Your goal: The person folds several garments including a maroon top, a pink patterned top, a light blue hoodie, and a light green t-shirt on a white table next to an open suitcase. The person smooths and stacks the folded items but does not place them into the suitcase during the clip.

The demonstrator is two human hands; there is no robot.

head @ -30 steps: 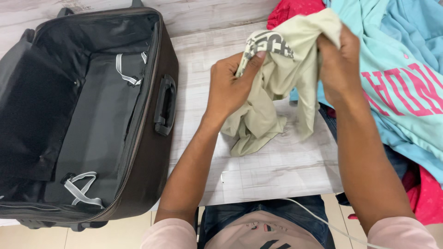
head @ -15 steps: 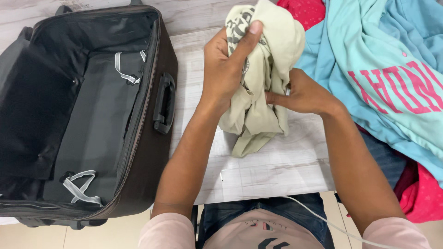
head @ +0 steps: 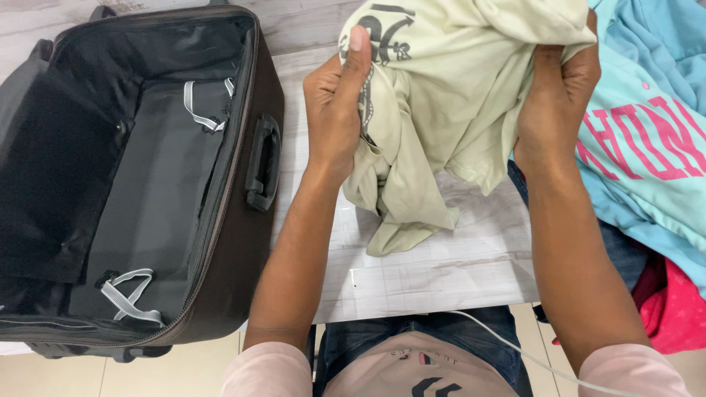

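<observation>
Fingers of left hand and right hand clench pale shirt, hanging lengthwise toward table.

Open dark suitcase, turquoise shirt

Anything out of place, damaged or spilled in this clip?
Nothing stands out. Both hands, left hand and right hand, hold a pale green shirt above the table; the open suitcase looks intact.

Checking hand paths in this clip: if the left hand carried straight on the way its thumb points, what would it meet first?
The left hand already grips the pale green shirt; straight on lies more of that shirt, probably nothing else first.
</observation>
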